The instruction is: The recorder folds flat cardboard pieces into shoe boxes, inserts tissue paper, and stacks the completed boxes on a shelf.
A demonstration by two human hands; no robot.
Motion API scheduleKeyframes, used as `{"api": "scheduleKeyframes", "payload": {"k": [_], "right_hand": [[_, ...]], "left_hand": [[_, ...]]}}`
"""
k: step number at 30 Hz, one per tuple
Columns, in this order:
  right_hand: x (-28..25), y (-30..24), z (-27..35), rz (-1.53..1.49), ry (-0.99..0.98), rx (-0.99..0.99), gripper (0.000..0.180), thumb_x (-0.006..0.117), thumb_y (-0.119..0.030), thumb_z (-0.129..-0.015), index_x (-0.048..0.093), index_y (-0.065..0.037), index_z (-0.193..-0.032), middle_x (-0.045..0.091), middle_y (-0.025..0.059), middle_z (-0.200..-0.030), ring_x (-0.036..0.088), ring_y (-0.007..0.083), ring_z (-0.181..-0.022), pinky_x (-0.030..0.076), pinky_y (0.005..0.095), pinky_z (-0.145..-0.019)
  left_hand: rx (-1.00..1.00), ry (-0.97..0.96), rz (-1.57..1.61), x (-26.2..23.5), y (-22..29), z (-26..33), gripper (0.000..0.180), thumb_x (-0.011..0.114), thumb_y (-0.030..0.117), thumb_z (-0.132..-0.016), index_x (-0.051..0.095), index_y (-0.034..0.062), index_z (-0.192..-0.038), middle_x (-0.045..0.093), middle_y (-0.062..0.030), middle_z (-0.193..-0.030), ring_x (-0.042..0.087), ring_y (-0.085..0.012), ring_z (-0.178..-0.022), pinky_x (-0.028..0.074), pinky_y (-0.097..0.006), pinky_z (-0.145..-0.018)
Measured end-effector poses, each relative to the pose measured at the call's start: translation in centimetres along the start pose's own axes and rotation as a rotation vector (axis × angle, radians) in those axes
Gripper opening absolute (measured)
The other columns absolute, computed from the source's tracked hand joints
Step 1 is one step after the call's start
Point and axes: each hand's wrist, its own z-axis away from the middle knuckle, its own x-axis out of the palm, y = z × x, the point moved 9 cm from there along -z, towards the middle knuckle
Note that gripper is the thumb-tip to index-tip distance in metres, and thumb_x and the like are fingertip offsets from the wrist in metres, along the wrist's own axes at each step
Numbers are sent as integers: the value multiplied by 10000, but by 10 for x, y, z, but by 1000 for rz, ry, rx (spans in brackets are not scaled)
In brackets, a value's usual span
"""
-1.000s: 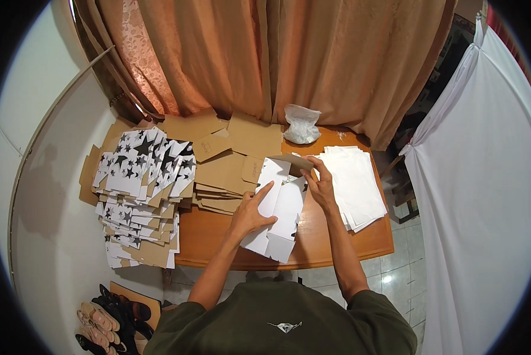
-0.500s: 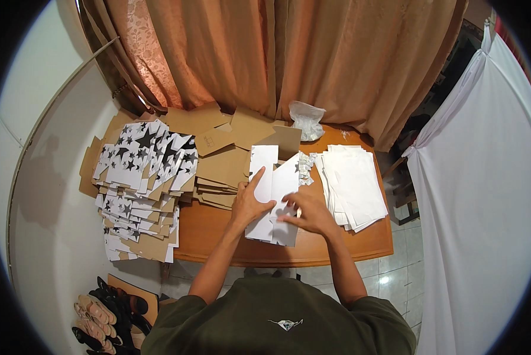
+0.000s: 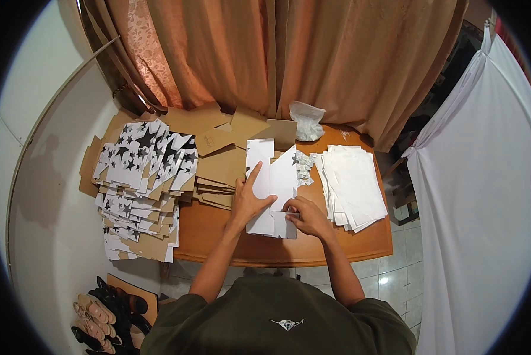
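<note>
A folded white sheet [image 3: 282, 177], with black star print at its right edge, lies on the table in front of me. My left hand [image 3: 251, 203] lies spread on its left part, thumb pointing across toward the middle and index finger stretched away from me. On the lower right, my right hand [image 3: 308, 216] has its fingers bent together at the sheet's edge, pinching a small flap there; the fingertips are partly hidden. Just beyond the sheet's right edge sit several small whitish pieces [image 3: 305, 168], too small to make out.
Star-printed white and brown cardboard pieces [image 3: 138, 177] are heaped at the left. Brown cardboard sheets [image 3: 221, 165] lie beside them. White sheets [image 3: 353, 186] are stacked at the right, and a clear plastic bag [image 3: 307, 121] stands behind. Shoes [image 3: 112, 313] are on the floor.
My right hand has come down onto the sheet's lower right edge, its fingers drawing together there. The sheet has shifted slightly away from me and straightened. My left hand has barely moved.
</note>
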Motion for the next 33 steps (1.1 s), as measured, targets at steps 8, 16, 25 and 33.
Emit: {"api": "scheduleKeyframes", "payload": {"k": [8,16,25,33], "right_hand": [[10,20,-1,-123,-10,38,182,776,-73,-833,724,-38,-1003,653,138,-896,672,290,-858,532,402,-784],[28,32,1,-172,-87,66,270,828,-180,-834,722,-17,-1022,668,137,-933,652,262,-860,525,388,-782],[-11,92,-17,-75,414,150,924,822,-340,-856,327,45,-1534,601,340,-1307,609,429,-1245,497,430,-1032],[-17,57,-9,-104,296,268,921,747,-501,-884,388,71,-1509,575,337,-1372,574,455,-1280,454,463,-1081]], "left_hand": [[-48,-95,-48,8,-5,7,1168,926,402,-640,295,374,-1621,503,-272,-1231,600,-455,-1117,533,-492,-970],[-83,-217,-73,27,-25,14,1190,941,368,-615,296,399,-1616,500,-241,-1244,602,-444,-1119,528,-500,-989],[-12,-286,40,32,1,21,1149,949,382,-612,364,355,-1600,533,-222,-1181,592,-405,-1122,538,-475,-956],[4,-211,262,46,-17,31,1139,947,396,-634,370,238,-1604,554,-313,-1332,522,-433,-1279,441,-477,-1104]]}}
